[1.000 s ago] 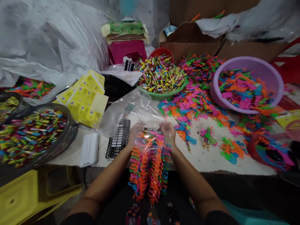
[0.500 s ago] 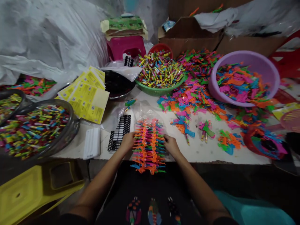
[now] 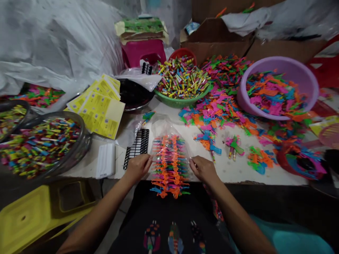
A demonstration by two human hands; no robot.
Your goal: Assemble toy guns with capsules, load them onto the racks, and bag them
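Note:
A stack of colourful plastic toy guns (image 3: 170, 165) lies in front of me, its near end jutting past the table edge. A clear plastic bag (image 3: 164, 127) covers the far part of the stack. My left hand (image 3: 139, 165) pinches the bag's edge on the left side. On the right, my right hand (image 3: 203, 168) pinches the opposite edge. Beside my left hand lies a black plastic rack (image 3: 136, 146). Right of the stack are a few loose toy guns (image 3: 212, 143) with small printed tubes.
A green basket (image 3: 182, 102) and a dark basin (image 3: 84, 141) hold small colourful tubes. Toy gun parts fill a purple basin (image 3: 280, 63) and lie heaped on the table. Yellow label sheets (image 3: 100, 113) and a white device (image 3: 106, 160) are at left. A yellow stool (image 3: 26, 215) stands below.
Both hands have moved outward and slightly toward me, pulling the bag's edges apart. The bag now reaches further along the sides of the stack.

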